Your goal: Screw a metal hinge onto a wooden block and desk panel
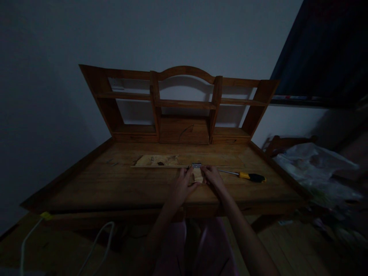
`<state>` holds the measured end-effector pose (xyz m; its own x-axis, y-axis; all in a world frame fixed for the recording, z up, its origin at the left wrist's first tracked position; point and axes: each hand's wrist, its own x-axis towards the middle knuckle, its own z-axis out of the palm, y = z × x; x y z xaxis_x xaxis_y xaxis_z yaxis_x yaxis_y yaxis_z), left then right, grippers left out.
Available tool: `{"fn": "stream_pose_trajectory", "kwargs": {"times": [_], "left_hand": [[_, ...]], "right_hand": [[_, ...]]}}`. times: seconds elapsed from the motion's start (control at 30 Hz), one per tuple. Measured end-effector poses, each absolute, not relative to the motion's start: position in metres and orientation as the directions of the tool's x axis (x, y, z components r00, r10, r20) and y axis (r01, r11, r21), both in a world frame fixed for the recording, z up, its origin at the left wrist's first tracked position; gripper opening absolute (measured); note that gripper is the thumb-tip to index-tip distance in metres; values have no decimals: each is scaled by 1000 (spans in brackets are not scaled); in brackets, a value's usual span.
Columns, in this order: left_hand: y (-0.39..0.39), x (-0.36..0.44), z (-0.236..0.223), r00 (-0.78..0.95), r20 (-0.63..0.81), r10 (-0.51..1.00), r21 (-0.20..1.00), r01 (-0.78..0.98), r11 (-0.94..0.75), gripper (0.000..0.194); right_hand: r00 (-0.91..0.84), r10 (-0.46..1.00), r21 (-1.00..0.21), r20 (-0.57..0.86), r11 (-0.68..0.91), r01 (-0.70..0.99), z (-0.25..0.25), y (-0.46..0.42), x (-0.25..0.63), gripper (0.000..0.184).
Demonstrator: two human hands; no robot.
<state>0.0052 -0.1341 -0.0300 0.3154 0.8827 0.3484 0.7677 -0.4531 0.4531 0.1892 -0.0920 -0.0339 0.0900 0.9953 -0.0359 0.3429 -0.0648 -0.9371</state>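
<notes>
Between my two hands is a small pale wood block (198, 175) with a shiny metal hinge (196, 165) at its far edge. My left hand (184, 186) grips the block's left side, thumb along the near edge. On the right side, my right hand (211, 175) has its fingers closed against the block close to the hinge. A long, rough-edged wood board (156, 161) lies just beyond, to the left of the hinge. Right of my right hand rests a screwdriver (252, 177) with a yellow and black handle, its shaft pointing toward the hand. Dim light blurs the fingertips.
The wooden desk (120, 188) carries a shelf unit (184, 103) along its back, against the wall. Small metal bits (114, 163) lie at the left. A clear plastic bag (310, 165) stands beyond the right edge. A white cable (107, 241) hangs at the front left.
</notes>
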Motion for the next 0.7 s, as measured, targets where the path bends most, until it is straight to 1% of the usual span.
{"fn": "stream_pose_trajectory", "kwargs": {"times": [0.13, 0.4, 0.7], "left_hand": [[-134, 5, -30, 326, 347, 879, 476, 747, -465, 68], [-134, 4, -30, 335, 359, 871, 482, 733, -480, 65], [-136, 5, -26, 316, 323, 892, 511, 735, -446, 66]], "right_hand": [[88, 995, -938, -36, -64, 340, -29, -95, 188, 33], [84, 996, -941, -41, -66, 332, -31, -93, 188, 33], [83, 996, -937, -23, -50, 346, -34, -92, 189, 33]]}}
